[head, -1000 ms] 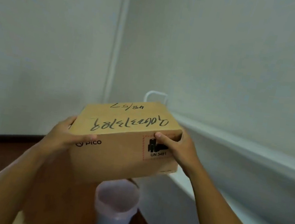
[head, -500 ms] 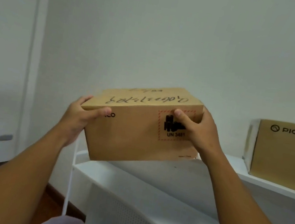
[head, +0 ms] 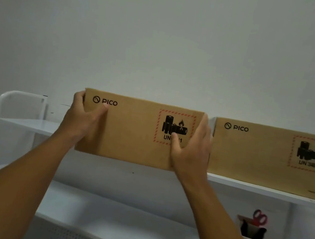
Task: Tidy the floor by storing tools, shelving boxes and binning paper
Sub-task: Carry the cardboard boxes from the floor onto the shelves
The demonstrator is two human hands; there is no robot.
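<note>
Arms are both stretched up and forward, forearms angling in from the bottom corners. Left hand (head: pixel 83 118) is wrapped round the left end of the brown cardboard PICO box (head: pixel 131 129), thumb flat on the front face near the logo, other fingers hidden round the side. Right hand (head: pixel 191 148) clamps the right end, thumb pressed over the red-bordered battery warning label. So the box sits squeezed between the two hands, front face toward the camera, level, its bottom edge right at the front lip of the white metal upper shelf (head: pixel 30 124); can't tell if it's actually resting on it. Just to its right, a second matching cardboard PICO box (head: pixel 268 159) stands on that shelf, close to the right hand.
</note>
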